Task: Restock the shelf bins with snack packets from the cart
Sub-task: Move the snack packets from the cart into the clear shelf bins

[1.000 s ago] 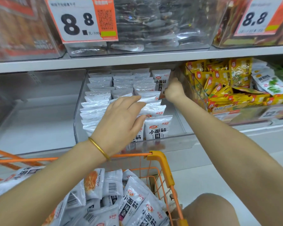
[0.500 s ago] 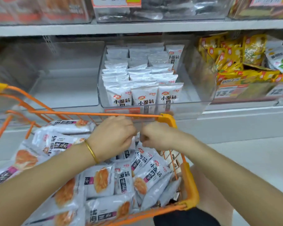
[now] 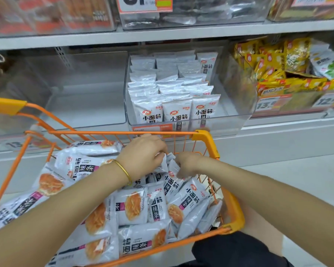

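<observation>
Both hands are down in the orange cart, by its far edge. The left hand has its grip curled round a few white snack packets. The right hand has its grip pinching more packets just beside it. Lots more lie piled in the cart.

The clear bin on the shelf, just behind the cart, holds three rows of the same packets, with room on its right side.

The packets look shiny and slippy. If the hands grab too many, some may slide out and drop on the floor, or knock the neat rows over.
</observation>
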`<state>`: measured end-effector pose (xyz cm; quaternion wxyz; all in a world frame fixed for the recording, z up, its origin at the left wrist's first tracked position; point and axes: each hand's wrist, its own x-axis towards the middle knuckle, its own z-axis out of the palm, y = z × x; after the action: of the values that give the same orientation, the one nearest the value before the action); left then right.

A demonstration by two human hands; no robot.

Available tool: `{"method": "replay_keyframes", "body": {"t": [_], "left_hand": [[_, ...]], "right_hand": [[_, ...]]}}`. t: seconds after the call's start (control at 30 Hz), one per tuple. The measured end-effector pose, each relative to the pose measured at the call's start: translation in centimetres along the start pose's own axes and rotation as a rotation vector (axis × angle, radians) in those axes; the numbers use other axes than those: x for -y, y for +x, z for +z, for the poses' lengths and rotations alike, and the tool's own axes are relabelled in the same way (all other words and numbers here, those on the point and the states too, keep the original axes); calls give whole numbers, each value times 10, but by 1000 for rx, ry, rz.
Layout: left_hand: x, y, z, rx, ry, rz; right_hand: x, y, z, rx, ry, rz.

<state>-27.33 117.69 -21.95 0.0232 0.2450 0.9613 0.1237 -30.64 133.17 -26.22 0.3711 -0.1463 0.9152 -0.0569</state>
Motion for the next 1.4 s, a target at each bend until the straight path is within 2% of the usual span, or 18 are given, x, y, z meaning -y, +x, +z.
{"method": "replay_keyframes", "body": {"t": [0.1, 0.17, 0.33, 0.43, 0.6, 0.67, 0.77, 0.87, 0.93, 1.0, 1.07, 1.1, 1.17, 1.27, 1.4], "left_hand": [[-1, 4, -2, 25, -79, -46], [-3, 6, -4, 44, -138, -65], [-13, 12, -10, 107, -457, -154], [-23, 18, -19, 115, -743, -168], [-39, 49, -50, -77, -937, -254], [-45, 67, -62, -186, -960, -266], [-57, 98, -73, -286, -913, -245], [-60, 131, -69, -327, -822, -234], [-54, 149, -62, -313, -573, -237], [-46, 160, -54, -240, -255, -193], [-40, 168, -47, -172, -46, -150], [-37, 171, -45, -133, 14, -146], [-33, 177, -40, -42, 73, -168], [-30, 181, -37, 27, 106, -172], [-34, 183, -37, 74, 178, -134]], "right_hand": [[-9, -21, -13, -48, 267, -81], [-15, -37, -24, -104, 344, -169], [-22, -69, -53, -256, 223, -310], [-35, -81, -74, -255, 534, -365], [-58, -89, -94, -458, 983, -381], [-67, -91, -96, -405, 1039, -386], [-76, -90, -98, -318, 1065, -426], [-90, -81, -115, -478, 1233, -344], [-105, -74, -134, -654, 1277, -221], [-119, -58, -154, -856, 1029, -72], [-128, -36, -172, -957, 709, 64], [-129, -24, -180, -965, 602, 111], [-128, -4, -192, -942, 542, 134], [-127, 25, -203, -920, 724, 92], [-128, 68, -203, -928, 769, 171]]}}
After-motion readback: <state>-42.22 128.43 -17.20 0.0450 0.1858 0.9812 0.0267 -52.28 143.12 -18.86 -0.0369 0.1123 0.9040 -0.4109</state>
